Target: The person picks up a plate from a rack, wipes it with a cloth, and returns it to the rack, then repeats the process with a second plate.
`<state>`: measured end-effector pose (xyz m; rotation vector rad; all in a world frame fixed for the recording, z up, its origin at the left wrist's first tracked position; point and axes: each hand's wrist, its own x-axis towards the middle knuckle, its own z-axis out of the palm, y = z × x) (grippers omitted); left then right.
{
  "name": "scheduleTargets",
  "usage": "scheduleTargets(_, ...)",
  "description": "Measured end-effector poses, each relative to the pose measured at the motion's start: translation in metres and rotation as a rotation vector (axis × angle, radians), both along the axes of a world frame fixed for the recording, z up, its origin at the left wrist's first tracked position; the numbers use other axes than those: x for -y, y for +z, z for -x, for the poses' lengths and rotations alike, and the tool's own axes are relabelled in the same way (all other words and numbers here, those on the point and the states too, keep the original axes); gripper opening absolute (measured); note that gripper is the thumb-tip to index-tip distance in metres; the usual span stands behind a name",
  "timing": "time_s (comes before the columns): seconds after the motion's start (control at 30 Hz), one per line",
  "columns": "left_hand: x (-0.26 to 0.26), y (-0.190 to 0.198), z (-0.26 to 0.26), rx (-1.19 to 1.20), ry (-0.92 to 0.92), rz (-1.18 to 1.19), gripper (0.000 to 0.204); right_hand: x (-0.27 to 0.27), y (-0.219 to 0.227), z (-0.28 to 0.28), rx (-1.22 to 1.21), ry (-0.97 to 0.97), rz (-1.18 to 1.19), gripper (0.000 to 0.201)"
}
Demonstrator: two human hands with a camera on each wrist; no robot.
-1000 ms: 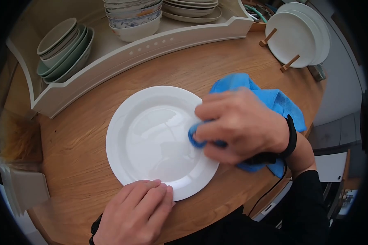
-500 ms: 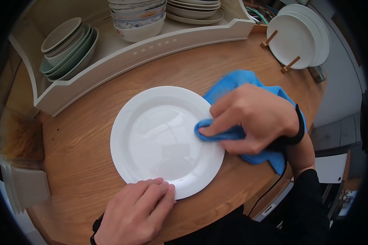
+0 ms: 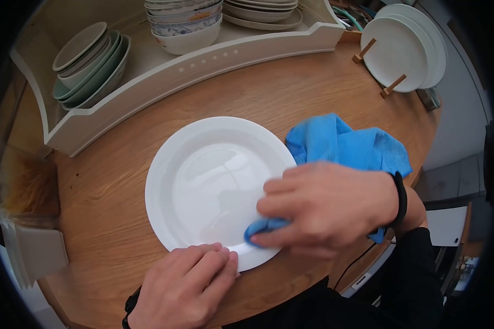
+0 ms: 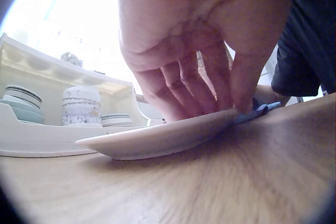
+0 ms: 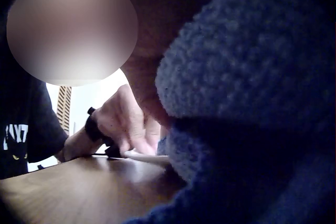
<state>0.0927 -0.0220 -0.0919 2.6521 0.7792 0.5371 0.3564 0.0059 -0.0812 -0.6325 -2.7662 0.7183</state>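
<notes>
A white plate (image 3: 219, 181) lies face up on the wooden table. My left hand (image 3: 184, 285) holds its near rim, fingertips on top of the rim and the thumb at its edge; the left wrist view shows these fingers (image 4: 191, 90) bent down onto the plate (image 4: 168, 137). My right hand (image 3: 324, 208), slightly blurred, grips part of a blue cloth (image 3: 357, 145) and presses a bunched fold onto the near right of the plate. The rest of the cloth spreads behind that hand. In the right wrist view the cloth (image 5: 252, 61) fills much of the picture.
Behind the plate, a cream shelf (image 3: 197, 66) holds stacked bowls (image 3: 186, 35) and dishes (image 3: 88, 66). White plates (image 3: 398, 55) stand in a wooden rack at the back right. A bristly brown object (image 3: 30, 186) and pale container (image 3: 41, 252) are at the left.
My right hand has moved toward me along the plate's right side with the cloth fold, which now touches the near-right rim. My left hand keeps its place at the near rim.
</notes>
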Motion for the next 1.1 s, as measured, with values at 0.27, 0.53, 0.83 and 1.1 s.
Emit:
scheduleTargets(0.27, 0.001, 0.001, 0.003, 0.019, 0.004, -0.006, 0.024, -0.049, -0.018, -0.036, -0.062, -0.349, -0.327, 0.038)
scheduleTargets(0.53, -0.003, -0.002, 0.010, 0.000, -0.024, 0.043, 0.023, -0.040, -0.016, -0.023, 0.022, -0.370, -0.409, 0.042)
scheduleTargets(0.83, -0.003, -0.002, 0.010, -0.019, -0.031, 0.031, 0.024, -0.020, -0.003, -0.009, 0.062, -0.116, -0.136, 0.038)
scheduleTargets(1.1, -0.001, 0.002, 0.002, -0.004, -0.001, 0.013, 0.025, 0.003, -0.015, 0.011, -0.011, 0.088, -0.126, 0.042)
